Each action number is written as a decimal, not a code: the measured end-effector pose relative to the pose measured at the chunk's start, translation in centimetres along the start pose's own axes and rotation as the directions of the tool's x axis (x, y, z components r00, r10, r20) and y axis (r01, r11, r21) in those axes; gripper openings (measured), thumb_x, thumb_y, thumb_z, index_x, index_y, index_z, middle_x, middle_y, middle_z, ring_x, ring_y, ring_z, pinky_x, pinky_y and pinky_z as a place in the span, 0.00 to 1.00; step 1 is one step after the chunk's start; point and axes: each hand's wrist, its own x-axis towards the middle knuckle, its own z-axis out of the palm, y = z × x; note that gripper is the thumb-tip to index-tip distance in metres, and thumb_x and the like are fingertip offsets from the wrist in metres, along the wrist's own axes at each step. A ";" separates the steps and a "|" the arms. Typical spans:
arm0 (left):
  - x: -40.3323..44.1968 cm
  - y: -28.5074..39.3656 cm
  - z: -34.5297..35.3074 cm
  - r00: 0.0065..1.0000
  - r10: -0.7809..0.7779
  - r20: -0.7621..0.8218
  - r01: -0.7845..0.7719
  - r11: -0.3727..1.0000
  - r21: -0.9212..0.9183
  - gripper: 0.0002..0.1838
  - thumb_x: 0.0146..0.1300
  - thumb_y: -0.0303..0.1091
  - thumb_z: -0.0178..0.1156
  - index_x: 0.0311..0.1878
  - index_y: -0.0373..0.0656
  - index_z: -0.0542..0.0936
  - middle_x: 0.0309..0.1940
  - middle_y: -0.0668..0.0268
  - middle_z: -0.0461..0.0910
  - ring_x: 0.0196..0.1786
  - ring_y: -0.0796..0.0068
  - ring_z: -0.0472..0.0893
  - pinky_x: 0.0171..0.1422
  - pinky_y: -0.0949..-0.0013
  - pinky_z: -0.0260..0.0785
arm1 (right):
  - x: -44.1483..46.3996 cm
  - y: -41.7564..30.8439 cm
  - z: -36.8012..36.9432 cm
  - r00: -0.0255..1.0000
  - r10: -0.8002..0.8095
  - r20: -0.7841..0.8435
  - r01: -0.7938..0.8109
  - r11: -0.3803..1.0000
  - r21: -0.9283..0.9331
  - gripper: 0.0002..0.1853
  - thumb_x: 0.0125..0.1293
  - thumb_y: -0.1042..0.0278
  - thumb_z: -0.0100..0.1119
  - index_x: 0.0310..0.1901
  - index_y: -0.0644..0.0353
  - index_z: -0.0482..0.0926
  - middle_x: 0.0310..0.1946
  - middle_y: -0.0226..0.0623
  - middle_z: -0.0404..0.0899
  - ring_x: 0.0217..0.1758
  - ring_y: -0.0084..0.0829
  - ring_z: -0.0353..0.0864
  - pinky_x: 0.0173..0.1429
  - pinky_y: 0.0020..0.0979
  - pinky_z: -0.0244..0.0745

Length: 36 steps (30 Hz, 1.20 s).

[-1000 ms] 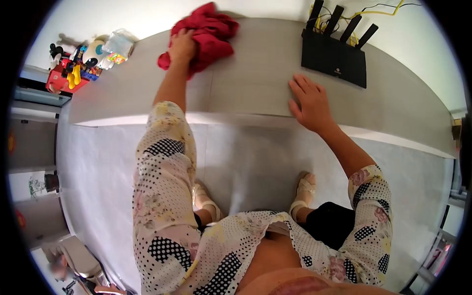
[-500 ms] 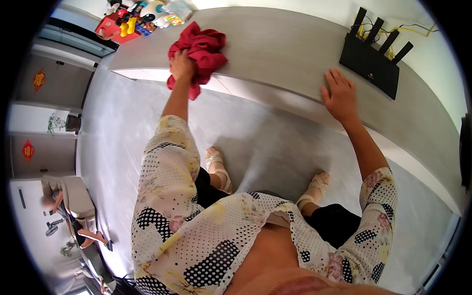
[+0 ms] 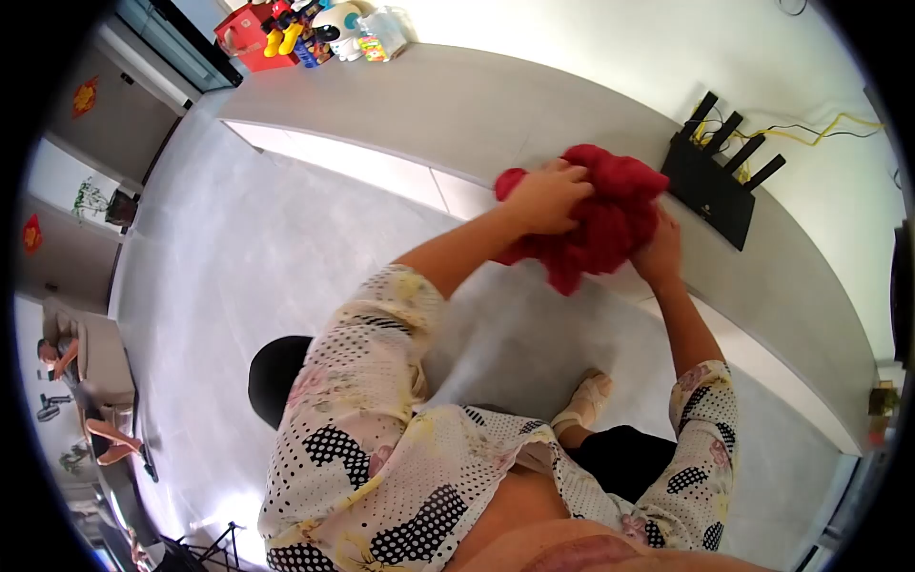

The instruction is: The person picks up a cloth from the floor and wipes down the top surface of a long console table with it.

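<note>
A crumpled red cloth (image 3: 610,214) is bunched up at the front edge of the grey cabinet top (image 3: 457,105), part of it hanging past the edge. My left hand (image 3: 551,198) grips it from the left and above, fingers curled into the folds. On the cloth's right side, my right hand (image 3: 660,250) is closed against it, with its fingers partly hidden by the fabric. Just beyond the right hand stands a black router (image 3: 710,191) with several upright antennas.
Yellow and black cables (image 3: 810,138) run from the router along the wall. At the cabinet's far left end are a red gift bag (image 3: 255,40), toy figures (image 3: 335,29) and a clear plastic bag (image 3: 383,33). Another person (image 3: 67,357) sits on an armchair (image 3: 100,353) at far left.
My left hand has carried the red cloth rightward along the cabinet top, close to the router. My right hand has gone from lying flat on the surface to holding the cloth.
</note>
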 end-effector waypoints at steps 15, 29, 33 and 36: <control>-4.9 -24.9 -6.4 0.688 -0.680 -0.254 0.717 0.581 0.386 0.40 0.59 0.34 0.57 0.74 0.65 0.54 0.62 0.57 0.67 0.62 0.43 0.68 0.59 0.43 0.68 | -0.1 -2.8 -2.0 0.992 -0.040 -0.117 0.034 0.998 -0.052 0.20 0.59 0.66 0.56 0.53 0.63 0.73 0.58 0.45 0.72 0.65 0.40 0.69 0.64 0.42 0.60; 16.3 -7.1 5.8 0.986 -0.150 0.070 0.111 0.913 0.393 0.25 0.67 0.34 0.49 0.63 0.75 0.72 0.59 0.63 0.67 0.58 0.52 0.71 0.52 0.45 0.71 | -0.5 -0.9 -1.1 0.990 -0.043 -0.136 0.043 0.999 -0.004 0.22 0.55 0.63 0.59 0.52 0.60 0.75 0.56 0.42 0.73 0.64 0.39 0.70 0.63 0.42 0.61; 8.6 -5.4 4.0 1.000 0.011 -0.012 -0.006 0.933 0.359 0.25 0.61 0.30 0.52 0.59 0.70 0.76 0.59 0.65 0.68 0.57 0.54 0.71 0.50 0.50 0.71 | -0.6 -0.3 -0.5 0.988 -0.050 -0.149 0.049 0.999 -0.016 0.24 0.55 0.62 0.59 0.54 0.60 0.75 0.57 0.43 0.74 0.64 0.40 0.70 0.63 0.42 0.61; 1.6 -1.8 2.3 0.991 0.049 -0.123 -0.011 0.955 0.298 0.22 0.59 0.31 0.54 0.56 0.65 0.78 0.62 0.65 0.68 0.59 0.53 0.71 0.51 0.49 0.69 | -0.5 -0.1 -0.6 0.990 -0.029 -0.141 0.026 0.999 -0.025 0.23 0.56 0.62 0.59 0.55 0.60 0.75 0.58 0.43 0.74 0.64 0.40 0.70 0.64 0.43 0.61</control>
